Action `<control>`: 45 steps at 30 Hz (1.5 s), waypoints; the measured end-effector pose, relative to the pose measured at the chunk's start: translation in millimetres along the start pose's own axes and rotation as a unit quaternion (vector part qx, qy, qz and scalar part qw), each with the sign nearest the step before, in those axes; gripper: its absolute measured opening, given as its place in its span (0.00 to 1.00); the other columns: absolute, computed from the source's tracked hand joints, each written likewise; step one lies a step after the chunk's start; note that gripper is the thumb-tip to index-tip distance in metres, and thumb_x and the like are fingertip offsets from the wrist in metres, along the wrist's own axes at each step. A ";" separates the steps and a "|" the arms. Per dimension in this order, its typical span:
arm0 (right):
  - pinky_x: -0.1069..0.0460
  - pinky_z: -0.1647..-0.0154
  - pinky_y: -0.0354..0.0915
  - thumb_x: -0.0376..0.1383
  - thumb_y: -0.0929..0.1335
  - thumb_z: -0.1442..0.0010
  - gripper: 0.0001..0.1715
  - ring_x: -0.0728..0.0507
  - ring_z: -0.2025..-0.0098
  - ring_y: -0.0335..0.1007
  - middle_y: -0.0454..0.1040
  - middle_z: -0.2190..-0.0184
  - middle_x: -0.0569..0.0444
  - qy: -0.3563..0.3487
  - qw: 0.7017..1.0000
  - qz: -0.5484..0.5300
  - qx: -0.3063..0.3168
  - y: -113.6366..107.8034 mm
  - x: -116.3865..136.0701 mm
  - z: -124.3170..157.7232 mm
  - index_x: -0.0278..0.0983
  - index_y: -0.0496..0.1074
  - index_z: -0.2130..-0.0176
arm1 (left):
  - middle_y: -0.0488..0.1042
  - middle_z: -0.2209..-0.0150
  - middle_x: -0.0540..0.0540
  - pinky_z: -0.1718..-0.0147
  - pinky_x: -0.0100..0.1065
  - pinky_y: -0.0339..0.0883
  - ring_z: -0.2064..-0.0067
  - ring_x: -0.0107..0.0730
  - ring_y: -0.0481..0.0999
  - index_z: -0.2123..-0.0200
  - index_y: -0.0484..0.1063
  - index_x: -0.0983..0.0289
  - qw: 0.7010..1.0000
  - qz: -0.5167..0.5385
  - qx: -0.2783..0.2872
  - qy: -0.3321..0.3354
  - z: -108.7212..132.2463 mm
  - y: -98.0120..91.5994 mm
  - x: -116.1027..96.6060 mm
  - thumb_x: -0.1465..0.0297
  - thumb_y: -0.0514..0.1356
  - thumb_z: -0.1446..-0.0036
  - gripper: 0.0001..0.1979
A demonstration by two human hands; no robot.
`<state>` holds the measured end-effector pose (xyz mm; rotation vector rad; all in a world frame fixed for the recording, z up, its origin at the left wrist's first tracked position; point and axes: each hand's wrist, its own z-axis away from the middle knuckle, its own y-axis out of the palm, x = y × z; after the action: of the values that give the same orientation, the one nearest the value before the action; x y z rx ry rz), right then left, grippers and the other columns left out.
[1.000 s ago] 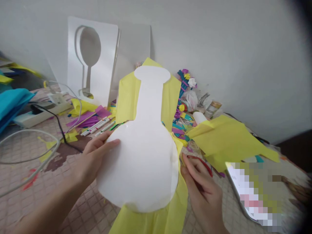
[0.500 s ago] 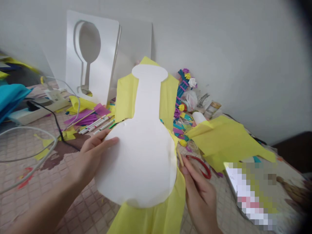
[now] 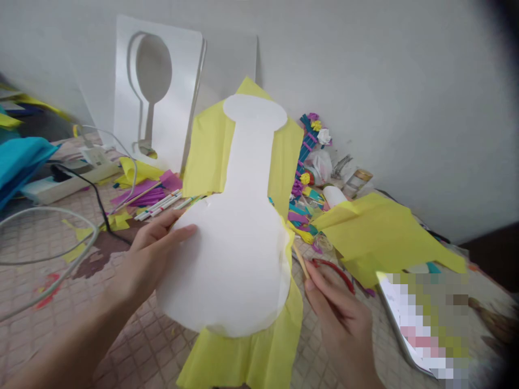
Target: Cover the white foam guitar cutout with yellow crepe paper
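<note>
A white guitar-shaped board [image 3: 227, 259] is held up in front of me. Yellow crepe paper [image 3: 206, 156] lies behind it, showing beside the neck and hanging below the body. My left hand [image 3: 156, 251] grips the board's left edge, thumb on the white face, other fingers mostly hidden behind. In my right hand [image 3: 336, 302] a thin wooden stick [image 3: 300, 260] is pinched, its tip close to the board's right edge. Along that edge a narrow strip of yellow paper is folded and puckered; whether the stick touches it, I cannot tell.
A white board with a cut-out [image 3: 182, 81] leans on the wall. Yellow paper [image 3: 385, 232], red-handled scissors [image 3: 338, 273] and a pixelated screen [image 3: 421, 324] are to the right. Markers [image 3: 160, 205], purple paper [image 3: 141, 195] and cables [image 3: 95, 197] lie left. A flower-decorated blue piece [image 3: 307, 143] stands behind.
The board and its yellow paper have tilted, the top end rising slightly. My right hand has shifted a little right and down with the stick, whose tip remains near the edge.
</note>
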<state>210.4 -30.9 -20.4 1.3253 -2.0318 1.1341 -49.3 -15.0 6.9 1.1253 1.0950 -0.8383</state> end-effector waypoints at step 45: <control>0.56 0.78 0.54 0.44 0.73 0.56 0.16 0.53 0.80 0.59 0.67 0.85 0.59 0.334 0.806 -0.471 0.128 3.6 12.0 -8.0 0.35 0.70 0.83 | 0.78 0.75 0.46 0.82 0.24 0.69 0.80 0.28 0.75 0.65 0.75 0.58 0.996 -0.005 0.029 -0.086 -2.0 10.7 9.3 0.72 0.68 0.64 0.17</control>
<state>201.6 -29.8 -8.5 1.4771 -0.5629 1.1284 -37.3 -10.3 0.7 1.0744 0.9390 -0.9611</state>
